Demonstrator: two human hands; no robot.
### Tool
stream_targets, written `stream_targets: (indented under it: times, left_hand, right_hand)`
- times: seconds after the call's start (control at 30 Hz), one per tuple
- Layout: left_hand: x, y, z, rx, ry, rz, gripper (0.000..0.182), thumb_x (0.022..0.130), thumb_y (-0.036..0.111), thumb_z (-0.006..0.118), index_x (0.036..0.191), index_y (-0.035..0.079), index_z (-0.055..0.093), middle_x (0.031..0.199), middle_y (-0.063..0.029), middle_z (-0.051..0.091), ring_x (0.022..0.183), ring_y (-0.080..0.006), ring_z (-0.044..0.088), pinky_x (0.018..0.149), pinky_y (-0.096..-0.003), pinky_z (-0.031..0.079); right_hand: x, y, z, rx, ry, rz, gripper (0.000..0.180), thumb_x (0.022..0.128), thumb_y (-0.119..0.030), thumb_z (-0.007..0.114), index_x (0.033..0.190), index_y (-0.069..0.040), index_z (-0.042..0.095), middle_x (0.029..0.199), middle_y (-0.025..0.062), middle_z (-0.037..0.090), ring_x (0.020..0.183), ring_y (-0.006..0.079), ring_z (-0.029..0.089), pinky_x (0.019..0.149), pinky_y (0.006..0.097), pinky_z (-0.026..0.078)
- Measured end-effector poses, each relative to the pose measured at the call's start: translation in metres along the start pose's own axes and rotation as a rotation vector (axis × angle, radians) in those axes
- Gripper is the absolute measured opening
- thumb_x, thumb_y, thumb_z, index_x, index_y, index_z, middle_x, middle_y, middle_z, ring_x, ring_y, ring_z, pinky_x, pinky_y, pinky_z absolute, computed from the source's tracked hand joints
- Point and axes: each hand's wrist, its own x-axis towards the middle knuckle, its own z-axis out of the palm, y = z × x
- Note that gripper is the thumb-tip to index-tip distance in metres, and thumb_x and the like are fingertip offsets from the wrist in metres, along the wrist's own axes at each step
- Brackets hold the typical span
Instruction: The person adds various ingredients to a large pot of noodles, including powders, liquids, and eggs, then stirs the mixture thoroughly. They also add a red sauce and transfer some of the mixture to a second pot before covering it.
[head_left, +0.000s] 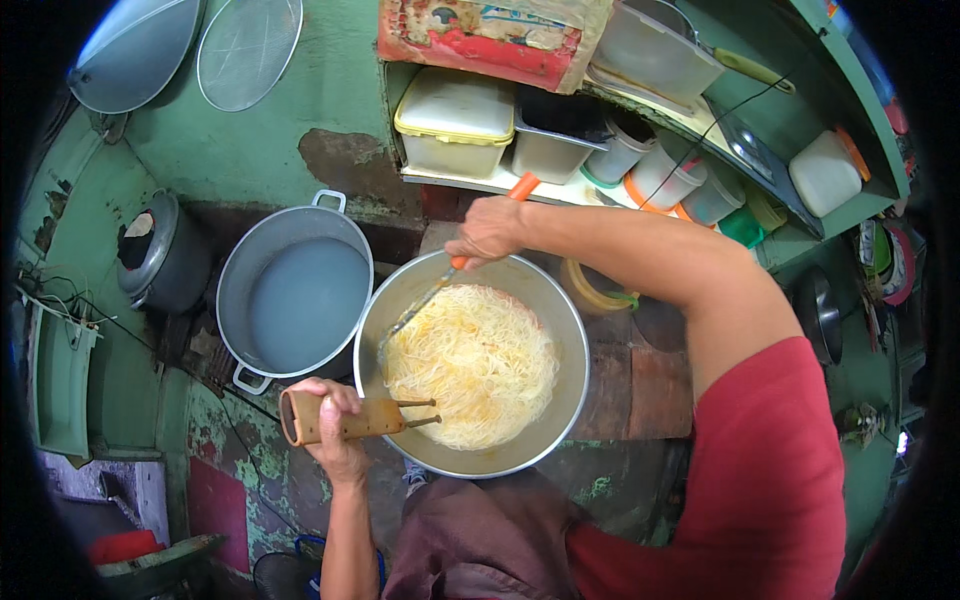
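A wide metal basin (562, 405) holds a mound of thin pale noodles (480, 367) with yellow-orange streaks. My right hand (491, 231) grips the orange handle (523, 187) of a metal utensil from above the basin's far rim. The utensil's shaft (420, 304) slants down to the left, and its end lies at the left edge of the noodles, partly hidden. At the basin's lower left, my left hand (334, 427) is closed around a brown wooden-looking tool (375, 418). Two thin prongs on this tool point right, over the noodles.
Left of the basin stands a large two-handled aluminium pot (232, 300) with cloudy liquid. A lidded dark pot (176, 262) is farther left. Shelves (480, 182) at the back hold plastic tubs (454, 120). A yellow-rimmed container (581, 292) sits behind the basin's right side.
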Motion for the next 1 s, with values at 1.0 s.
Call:
stream_targets:
  times: [1.0]
  left_hand:
    - [0.083,-0.161,-0.007,-0.225,-0.314,-0.194,0.014,0.098,0.017,0.057,0.098,0.007,0.047,0.073,-0.0013,0.045,0.061,-0.0113,0.043,0.058,-0.0274,0.041]
  right_hand:
    - [-0.170,-0.326,0.135,1.161,0.014,1.055,0.050,0.106,-0.042,0.044,0.114,0.004,0.063,0.106,0.0228,0.072,0.099,0.0413,0.070,0.087,0.0491,0.054]
